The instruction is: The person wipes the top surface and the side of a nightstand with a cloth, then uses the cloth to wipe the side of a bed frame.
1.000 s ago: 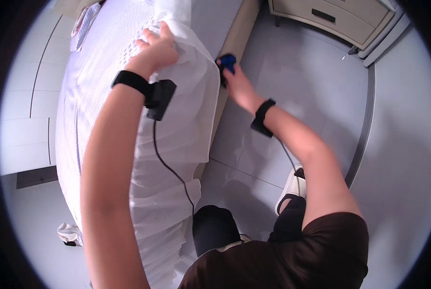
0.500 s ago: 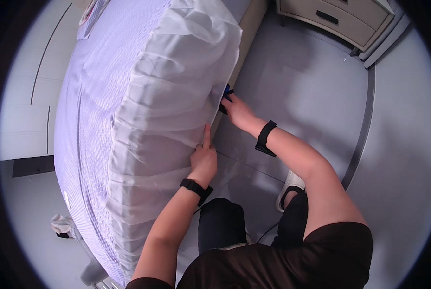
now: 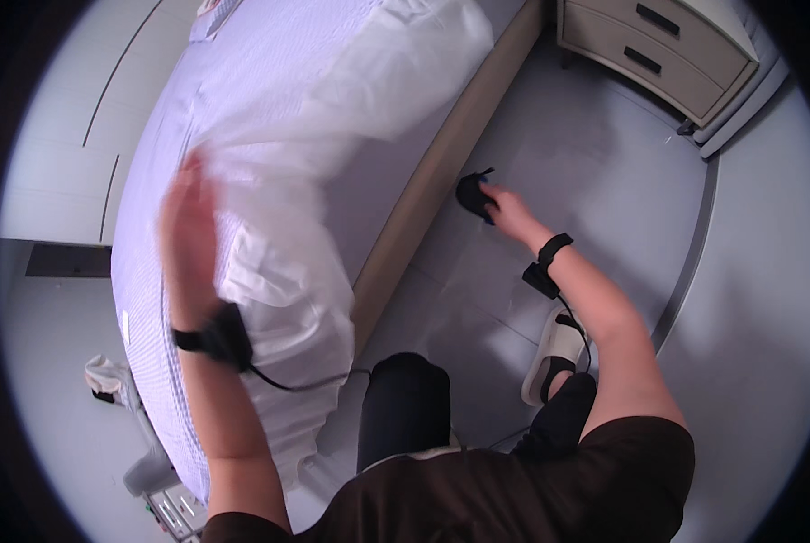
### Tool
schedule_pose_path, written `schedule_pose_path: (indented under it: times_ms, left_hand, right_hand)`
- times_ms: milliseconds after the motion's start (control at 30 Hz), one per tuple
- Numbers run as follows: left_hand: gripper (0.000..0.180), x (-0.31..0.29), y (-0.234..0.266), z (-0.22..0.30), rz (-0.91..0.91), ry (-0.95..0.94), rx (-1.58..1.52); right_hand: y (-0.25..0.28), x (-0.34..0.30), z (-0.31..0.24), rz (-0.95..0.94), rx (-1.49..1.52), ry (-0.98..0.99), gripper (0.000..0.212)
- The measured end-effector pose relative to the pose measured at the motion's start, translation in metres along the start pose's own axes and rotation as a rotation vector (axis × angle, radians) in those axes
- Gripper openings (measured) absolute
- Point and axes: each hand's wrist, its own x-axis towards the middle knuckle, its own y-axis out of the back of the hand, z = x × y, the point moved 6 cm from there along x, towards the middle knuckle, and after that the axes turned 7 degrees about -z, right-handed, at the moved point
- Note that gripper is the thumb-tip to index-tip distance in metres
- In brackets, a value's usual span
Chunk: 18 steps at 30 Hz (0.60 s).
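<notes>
Bed cover: lavender, striped (image 3: 269,63), takes up a good chunk of the left side
Floor: grey tile (image 3: 604,181), shiny-ish
White ruffle: sheer, gathered cloth (image 3: 283,271) on the bed's near side, rumpled low down, kinda smeared with blur up top
Bed frame: long beige rail (image 3: 454,154), bare along the stretch between ruffle and floor
Nightstand: pale, dark handles (image 3: 685,81), far right corner
Left hand: up at the white ruffle (image 3: 190,213), black strap on the wrist; too blurry, so honestly can't tell if the fingers are pinching cloth
Right hand: fingers curled round the black thing (image 3: 513,215), strap here too
Black thing: rounded, bit of blue (image 3: 471,195), over the tile just beside the frame
</notes>
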Motion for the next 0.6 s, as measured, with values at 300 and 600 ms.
schedule_pose_path:
  times_ms: [300, 600]
  left_hand:
    - [0.079, -0.122, -0.019, -0.038, -0.174, 0.425, 1.331]
    - [0.096, -0.158, -0.018, -0.065, -0.1, 0.479, 1.733]
  right_hand:
    - [0.019, 0.004, -0.006, 0.288, 0.091, -0.031, 0.043]
    - [0.04, 0.07, -0.011, 0.431, 0.095, -0.02, 0.046]
